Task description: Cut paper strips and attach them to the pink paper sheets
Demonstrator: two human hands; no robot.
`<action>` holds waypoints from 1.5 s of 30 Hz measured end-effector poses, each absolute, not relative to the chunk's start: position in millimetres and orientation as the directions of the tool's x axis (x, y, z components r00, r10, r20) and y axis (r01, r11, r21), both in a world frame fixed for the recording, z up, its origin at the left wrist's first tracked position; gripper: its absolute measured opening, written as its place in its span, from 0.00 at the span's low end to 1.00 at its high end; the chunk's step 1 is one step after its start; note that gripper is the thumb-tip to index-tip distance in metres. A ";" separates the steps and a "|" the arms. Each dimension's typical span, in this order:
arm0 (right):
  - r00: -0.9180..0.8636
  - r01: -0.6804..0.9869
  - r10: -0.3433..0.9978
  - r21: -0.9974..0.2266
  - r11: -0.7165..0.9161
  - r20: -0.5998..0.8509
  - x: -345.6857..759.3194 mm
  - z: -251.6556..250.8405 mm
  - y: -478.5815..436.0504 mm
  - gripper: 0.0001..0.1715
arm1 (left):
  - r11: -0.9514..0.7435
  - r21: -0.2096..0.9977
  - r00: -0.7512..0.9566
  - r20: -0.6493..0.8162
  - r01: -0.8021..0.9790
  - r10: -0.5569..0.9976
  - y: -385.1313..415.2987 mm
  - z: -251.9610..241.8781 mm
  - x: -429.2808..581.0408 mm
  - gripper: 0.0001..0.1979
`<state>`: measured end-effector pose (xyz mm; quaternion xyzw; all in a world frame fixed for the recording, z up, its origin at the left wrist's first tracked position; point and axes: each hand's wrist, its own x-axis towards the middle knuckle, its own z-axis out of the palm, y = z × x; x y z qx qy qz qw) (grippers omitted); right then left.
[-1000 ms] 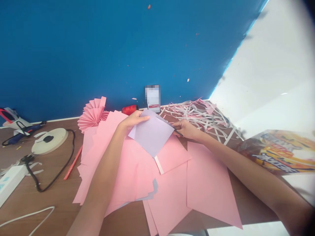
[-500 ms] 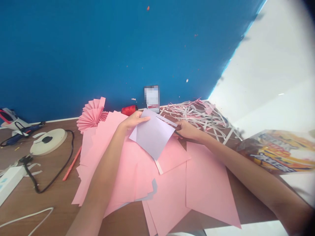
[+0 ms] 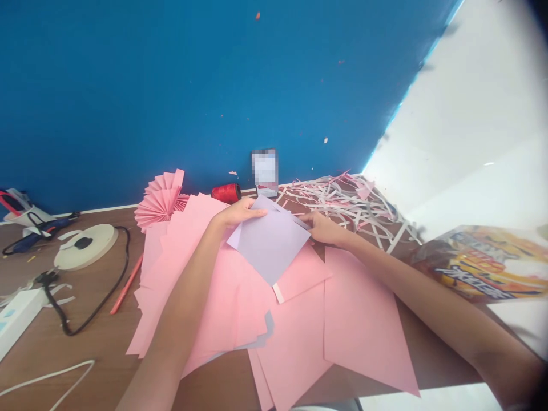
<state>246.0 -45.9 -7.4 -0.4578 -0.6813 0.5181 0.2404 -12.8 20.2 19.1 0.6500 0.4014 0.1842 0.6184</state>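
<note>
A pale lilac sheet of paper [image 3: 274, 245], turned cornerwise, is held above the pink papers. My left hand [image 3: 240, 212] is closed on its upper left edge, the thumb lying on top. At the upper right edge, my right hand [image 3: 323, 228] is closed, its fingers by a narrow strip partly parted from the sheet. What sits inside those fingers is mostly hidden; only a thin dark edge shows. Under the sheet are a pink piece with a white edge [image 3: 302, 281] and a spread stack of pink sheets [image 3: 180, 274].
Paper strips [image 3: 355, 205] heap at the back right. A pink pleated fan [image 3: 158, 200], red thread spool [image 3: 226, 193] and phone [image 3: 265, 171] stand by the blue wall. Left are a white reel [image 3: 100, 245], black cable [image 3: 124, 268], red pen [image 3: 127, 285] and power strip [image 3: 19, 319]; right, a printed packet [image 3: 483, 265].
The lilac sheet and my left hand have shifted slightly right and toward me. My right hand has moved slightly left along the edge, and the strip now lies closer to the sheet.
</note>
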 end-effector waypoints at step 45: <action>-0.498 0.221 0.867 -0.966 0.133 0.006 247.5 -24.5 -37.7 0.27 | 0.056 0.979 0.644 -0.171 0.195 0.745 25.1 10.6 -1.3 0.27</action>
